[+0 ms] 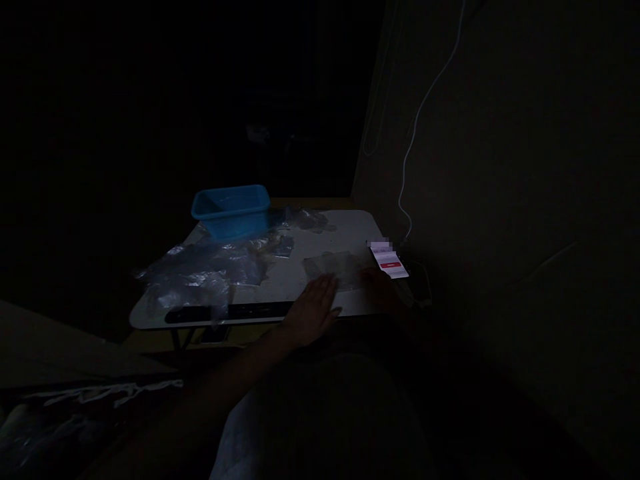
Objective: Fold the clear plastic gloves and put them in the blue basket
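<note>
A clear plastic bag (333, 265) lies spread on the small white table (280, 277). My left hand (313, 310) rests at its near edge, fingers stretched out and lying flat, with the fingertips on the plastic. At the bag's right side is my right hand (379, 288), very dark and blurred. Its fingers cannot be made out, nor whether it grips the bag's edge. To the left, crumpled clear plastic bags (205, 267) are heaped over the tabletop and hang past its front edge.
A blue plastic basin (233, 212) stands at the back left among the bags. Close to my right hand, a phone (390, 260) with a lit screen lies at the table's right edge. A white cable (415, 127) hangs along the wall. The room is very dark.
</note>
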The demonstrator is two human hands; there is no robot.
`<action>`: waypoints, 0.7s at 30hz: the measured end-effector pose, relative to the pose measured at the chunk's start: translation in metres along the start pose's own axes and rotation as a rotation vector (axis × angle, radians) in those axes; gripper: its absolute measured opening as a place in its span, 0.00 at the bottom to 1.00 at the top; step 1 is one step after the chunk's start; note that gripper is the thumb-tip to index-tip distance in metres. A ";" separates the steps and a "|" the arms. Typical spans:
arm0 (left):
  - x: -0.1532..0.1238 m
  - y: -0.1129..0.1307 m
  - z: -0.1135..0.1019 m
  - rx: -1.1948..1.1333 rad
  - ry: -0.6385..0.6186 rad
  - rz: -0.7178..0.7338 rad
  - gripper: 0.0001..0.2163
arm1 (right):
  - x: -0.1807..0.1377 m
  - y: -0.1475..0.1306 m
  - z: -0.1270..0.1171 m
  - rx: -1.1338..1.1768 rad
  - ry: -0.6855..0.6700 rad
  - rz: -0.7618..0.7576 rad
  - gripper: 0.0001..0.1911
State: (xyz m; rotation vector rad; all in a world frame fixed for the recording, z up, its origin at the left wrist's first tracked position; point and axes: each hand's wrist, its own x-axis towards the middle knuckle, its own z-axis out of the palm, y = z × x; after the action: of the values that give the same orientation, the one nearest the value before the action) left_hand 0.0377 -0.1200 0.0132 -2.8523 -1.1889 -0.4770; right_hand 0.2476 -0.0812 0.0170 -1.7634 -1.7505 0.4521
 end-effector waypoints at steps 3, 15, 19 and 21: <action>0.004 0.000 0.005 0.058 -0.027 -0.041 0.28 | -0.002 -0.006 -0.004 -0.016 -0.024 0.029 0.13; 0.018 -0.002 0.008 0.140 -0.118 -0.089 0.31 | 0.002 -0.005 -0.001 -0.020 -0.029 0.008 0.15; 0.020 -0.003 0.009 0.138 -0.174 -0.110 0.33 | 0.004 -0.001 0.000 0.048 -0.033 0.032 0.20; 0.019 -0.003 0.009 0.136 -0.182 -0.107 0.34 | 0.004 0.001 -0.001 0.052 -0.021 0.031 0.20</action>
State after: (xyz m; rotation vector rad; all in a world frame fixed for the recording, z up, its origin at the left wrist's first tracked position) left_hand 0.0505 -0.1031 0.0098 -2.7750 -1.3494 -0.1339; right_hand 0.2493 -0.0776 0.0177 -1.7569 -1.7125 0.5260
